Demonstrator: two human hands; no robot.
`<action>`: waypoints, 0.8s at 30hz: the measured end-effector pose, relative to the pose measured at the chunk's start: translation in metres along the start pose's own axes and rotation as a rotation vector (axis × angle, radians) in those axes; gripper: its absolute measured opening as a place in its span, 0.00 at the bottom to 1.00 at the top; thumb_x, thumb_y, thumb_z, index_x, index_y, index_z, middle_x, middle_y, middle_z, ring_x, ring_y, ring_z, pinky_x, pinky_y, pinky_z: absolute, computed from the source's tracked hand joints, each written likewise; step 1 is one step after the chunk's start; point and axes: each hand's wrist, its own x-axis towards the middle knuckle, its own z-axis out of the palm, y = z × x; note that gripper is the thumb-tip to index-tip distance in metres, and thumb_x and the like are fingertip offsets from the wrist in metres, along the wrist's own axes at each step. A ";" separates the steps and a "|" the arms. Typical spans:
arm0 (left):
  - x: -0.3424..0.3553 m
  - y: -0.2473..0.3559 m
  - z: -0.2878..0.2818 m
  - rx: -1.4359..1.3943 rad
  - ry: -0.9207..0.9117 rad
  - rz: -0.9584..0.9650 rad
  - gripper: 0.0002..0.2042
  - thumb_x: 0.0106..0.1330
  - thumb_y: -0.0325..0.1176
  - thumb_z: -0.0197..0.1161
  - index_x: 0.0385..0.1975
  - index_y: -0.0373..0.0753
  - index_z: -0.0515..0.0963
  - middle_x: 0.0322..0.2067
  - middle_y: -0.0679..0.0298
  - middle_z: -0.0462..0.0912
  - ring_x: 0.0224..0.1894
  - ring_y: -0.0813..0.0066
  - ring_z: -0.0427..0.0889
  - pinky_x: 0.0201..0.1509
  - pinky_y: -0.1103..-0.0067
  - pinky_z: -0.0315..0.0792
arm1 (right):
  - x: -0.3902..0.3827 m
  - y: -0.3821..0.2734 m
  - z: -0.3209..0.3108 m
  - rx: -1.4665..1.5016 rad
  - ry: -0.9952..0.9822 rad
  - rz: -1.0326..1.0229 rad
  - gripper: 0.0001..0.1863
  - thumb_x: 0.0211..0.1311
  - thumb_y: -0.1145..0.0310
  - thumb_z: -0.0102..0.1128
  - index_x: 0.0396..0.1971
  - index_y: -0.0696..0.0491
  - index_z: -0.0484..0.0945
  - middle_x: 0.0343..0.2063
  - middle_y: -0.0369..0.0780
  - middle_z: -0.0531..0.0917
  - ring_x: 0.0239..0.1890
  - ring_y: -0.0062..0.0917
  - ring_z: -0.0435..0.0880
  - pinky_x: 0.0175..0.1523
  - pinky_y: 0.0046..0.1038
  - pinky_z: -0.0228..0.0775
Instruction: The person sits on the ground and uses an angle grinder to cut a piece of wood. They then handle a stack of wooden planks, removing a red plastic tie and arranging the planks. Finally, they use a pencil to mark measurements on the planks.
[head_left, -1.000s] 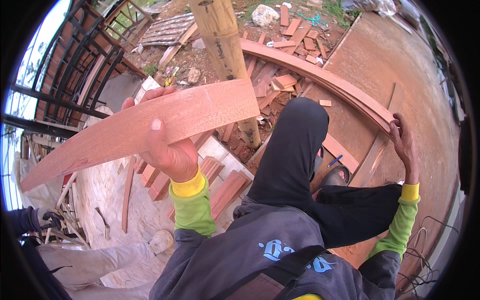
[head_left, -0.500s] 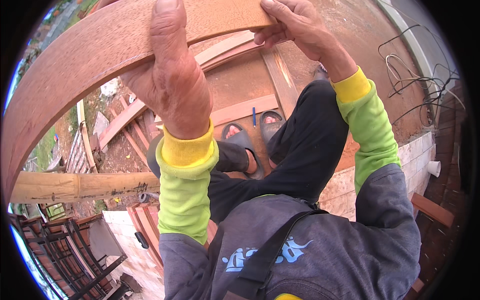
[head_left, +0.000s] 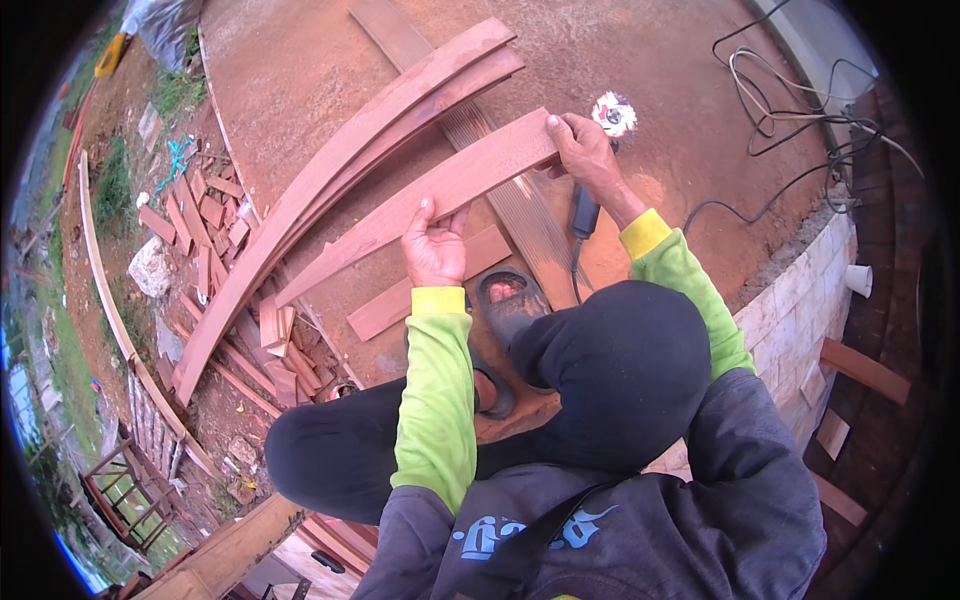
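A reddish-brown wooden board [head_left: 490,160], long and narrow, is held slanting across in front of me above my knees. My left hand [head_left: 437,247] grips its lower edge near the middle, the thumb on the near face. At the board's right end, my right hand [head_left: 592,165] pinches it between thumb and fingers. Just beyond the board, several longer planks [head_left: 345,145] lie stacked together on the ground. Close to my right hand is an angle grinder [head_left: 584,212] with a pale frayed disc [head_left: 614,114], its body partly covered by that hand.
A grooved plank [head_left: 540,235] and a short board [head_left: 392,307] lie by my sandals. Wood offcuts [head_left: 200,215] are heaped on the left beside a white rock [head_left: 150,267]. Black and pale cables [head_left: 790,110] tangle at the right, near a low block wall [head_left: 795,285].
The board has gone from close before the camera down and away from me, still in both hands. The view has shifted, bringing the stacked planks and grinder into sight.
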 end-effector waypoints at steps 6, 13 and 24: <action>0.073 -0.022 -0.051 0.063 0.128 -0.103 0.15 0.61 0.23 0.65 0.47 0.35 0.73 0.45 0.56 0.82 0.50 0.59 0.81 0.59 0.55 0.75 | -0.017 0.069 -0.016 0.029 0.256 0.148 0.18 0.73 0.58 0.48 0.46 0.60 0.73 0.35 0.42 0.82 0.34 0.23 0.85 0.32 0.21 0.76; 0.132 -0.050 -0.066 0.101 0.135 -0.149 0.16 0.61 0.23 0.66 0.48 0.32 0.72 0.44 0.52 0.81 0.48 0.56 0.82 0.52 0.57 0.80 | -0.036 0.136 -0.055 -0.170 0.552 0.165 0.15 0.72 0.63 0.50 0.48 0.59 0.73 0.38 0.40 0.81 0.38 0.22 0.84 0.35 0.22 0.77; 0.105 -0.057 -0.055 0.839 0.193 -0.438 0.16 0.62 0.40 0.68 0.32 0.31 0.75 0.21 0.55 0.81 0.18 0.70 0.82 0.16 0.80 0.75 | -0.030 0.163 -0.043 -0.379 0.494 0.187 0.27 0.64 0.58 0.60 0.50 0.67 0.70 0.40 0.53 0.82 0.44 0.36 0.83 0.49 0.34 0.75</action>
